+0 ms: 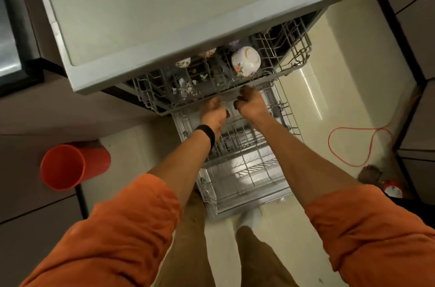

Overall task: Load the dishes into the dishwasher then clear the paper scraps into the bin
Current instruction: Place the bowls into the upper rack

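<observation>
The head view, the only one, looks straight down on the dishwasher (188, 16), whose grey top fills the picture from 10 to 1 o'clock. Below its front edge the upper rack (297, 51) stands partly drawn out. A floral bowl (246, 61) lies tilted in it at 1 o'clock from the hands, and two smaller bowls (183, 62) peep out under the edge at 11 o'clock. The left hand (213, 112), with a dark wristband (207, 133) behind it, and the right hand (250, 104) lie close together at the picture's centre. Both have fingers curled over the rack's front rail, grasping it. The lower rack (247, 169) stands pulled well out at 6 o'clock from the hands and looks bare of dishes. A red bin (68, 165) stands at 8 o'clock and an orange cord (353, 143) loops on the floor at 4 o'clock. No paper scraps can be made out for certain. The step in hand seems to be the loading itself, with the upper rack being handled; one frame cannot show whether it is going in or coming out. The next move probably calls for an even, level slide with both hands so the tilted bowl does not tip, and the scraps come after that.
</observation>
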